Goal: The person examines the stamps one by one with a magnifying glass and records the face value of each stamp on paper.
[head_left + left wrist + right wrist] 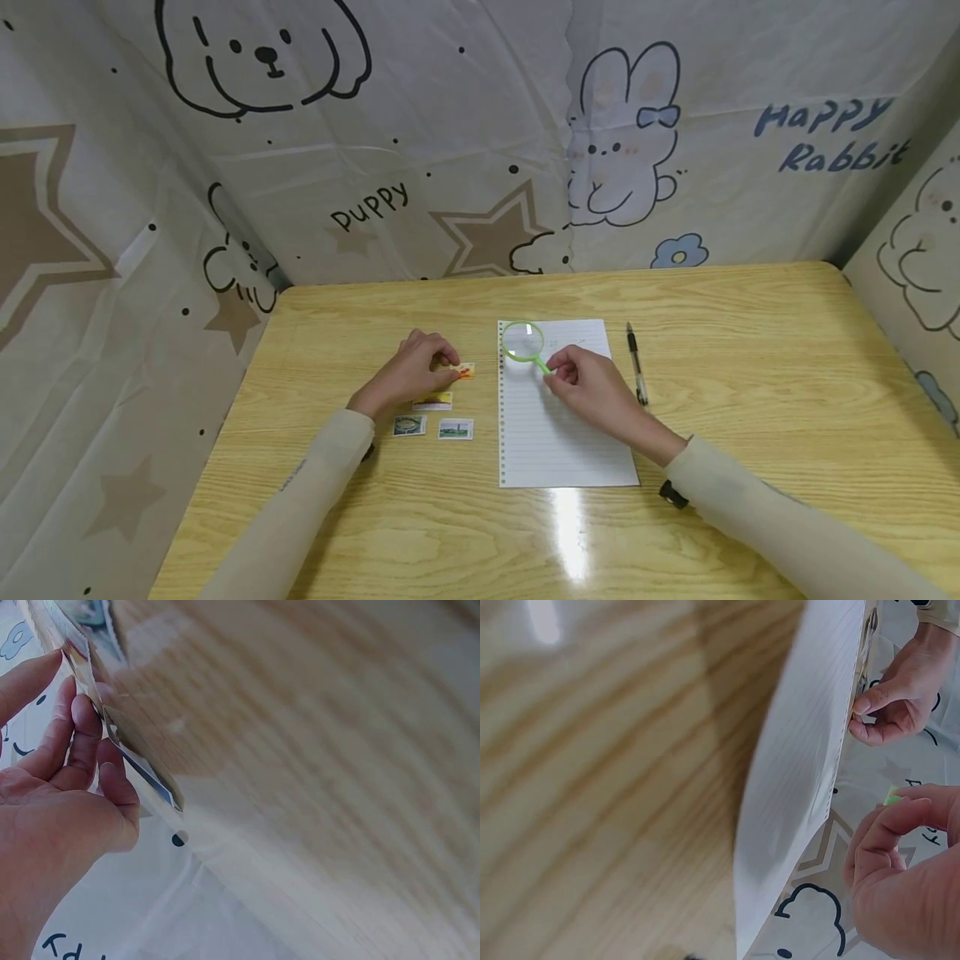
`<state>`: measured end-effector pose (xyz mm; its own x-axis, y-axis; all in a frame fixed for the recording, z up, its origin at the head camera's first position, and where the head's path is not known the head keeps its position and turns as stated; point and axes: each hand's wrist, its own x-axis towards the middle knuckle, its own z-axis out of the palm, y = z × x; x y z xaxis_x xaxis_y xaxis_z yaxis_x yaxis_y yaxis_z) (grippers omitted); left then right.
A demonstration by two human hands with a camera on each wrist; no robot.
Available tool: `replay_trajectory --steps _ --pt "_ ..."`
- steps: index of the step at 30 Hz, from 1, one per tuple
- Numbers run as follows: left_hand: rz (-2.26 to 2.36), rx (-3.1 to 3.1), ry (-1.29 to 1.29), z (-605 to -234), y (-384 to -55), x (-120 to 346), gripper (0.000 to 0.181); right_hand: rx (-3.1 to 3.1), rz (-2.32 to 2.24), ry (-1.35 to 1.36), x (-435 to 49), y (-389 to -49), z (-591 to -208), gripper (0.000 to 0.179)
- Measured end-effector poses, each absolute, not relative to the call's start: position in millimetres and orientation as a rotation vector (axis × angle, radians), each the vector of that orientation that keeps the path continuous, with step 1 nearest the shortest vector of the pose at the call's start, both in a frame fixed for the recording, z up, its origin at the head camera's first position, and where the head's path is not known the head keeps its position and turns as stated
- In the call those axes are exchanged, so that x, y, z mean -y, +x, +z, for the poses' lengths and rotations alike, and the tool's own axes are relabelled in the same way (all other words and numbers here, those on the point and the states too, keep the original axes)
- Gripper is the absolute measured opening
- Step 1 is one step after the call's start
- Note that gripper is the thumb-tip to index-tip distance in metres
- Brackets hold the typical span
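Note:
My left hand (412, 371) reaches over the left part of the table, thumb and forefinger pinching the left edge of an orange-red stamp (467, 371). Below that hand lies a yellow stamp (433, 402), partly covered by it. Two more stamps, a dark green one (409, 426) and a pale one with a tower (456, 429), lie nearer me. My right hand (596, 396) grips the handle of a green magnifying glass (522, 342), its round lens over the upper left of a lined sheet (562, 442). In the right wrist view, only a bit of the green handle (892, 796) shows.
A black and clear pen (636, 362) lies just right of the sheet, close to my right wrist. The wooden table (765, 358) ends at a printed cloth (465, 150) behind and at the sides. Glare sits on the wood below the sheet.

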<state>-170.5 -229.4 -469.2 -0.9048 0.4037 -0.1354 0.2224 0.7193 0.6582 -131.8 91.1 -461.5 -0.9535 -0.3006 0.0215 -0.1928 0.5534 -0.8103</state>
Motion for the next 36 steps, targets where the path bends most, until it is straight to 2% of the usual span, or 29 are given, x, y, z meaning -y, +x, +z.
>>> replay_trajectory --steps 36 --pt "0.966 -2.661 0.495 -472.5 -170.0 229.5 0.012 -2.726 -1.464 -0.076 -171.6 -113.5 -458.8 0.022"
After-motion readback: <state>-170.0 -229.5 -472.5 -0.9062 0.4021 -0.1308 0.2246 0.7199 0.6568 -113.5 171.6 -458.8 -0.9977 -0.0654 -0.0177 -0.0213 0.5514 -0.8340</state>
